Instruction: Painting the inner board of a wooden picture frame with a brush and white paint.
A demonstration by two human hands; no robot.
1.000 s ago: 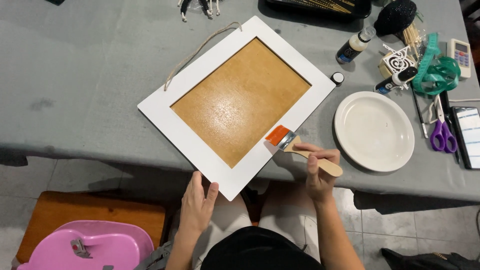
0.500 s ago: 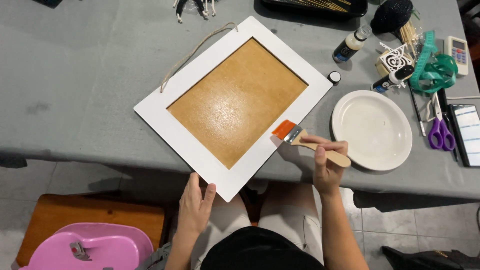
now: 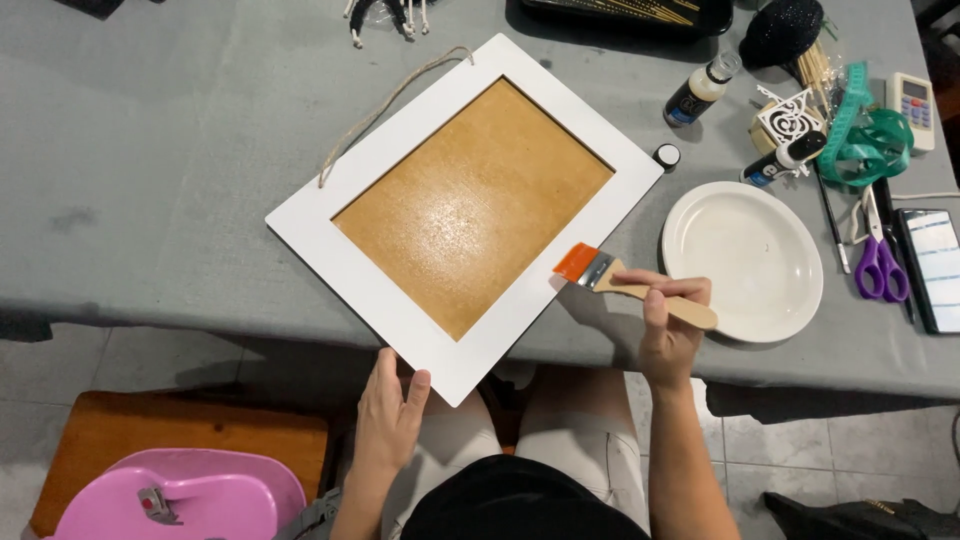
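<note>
A: The largest thing on the grey table (image 3: 150,150) is the white picture frame (image 3: 420,150) with its brown backing board (image 3: 470,205). It lies turned on the table, its long axis running from the near corner by the person's lap up and away toward the right. A twine loop (image 3: 385,105) hangs off its far-left edge.

B: And the hands, taken from the frame?

A: The left hand (image 3: 390,415) sits at the frame's near corner, fingers curled over its edge, gripping it. The right hand (image 3: 668,325) is just off the frame's right edge, closed round the wooden handle of a flat paintbrush (image 3: 630,285).

B: Which way does the brush point?

A: Its orange bristles (image 3: 575,262) point left and slightly away, touching the frame's right border; the handle trails back toward the white plate (image 3: 745,260). The right hand is nearer.
</note>
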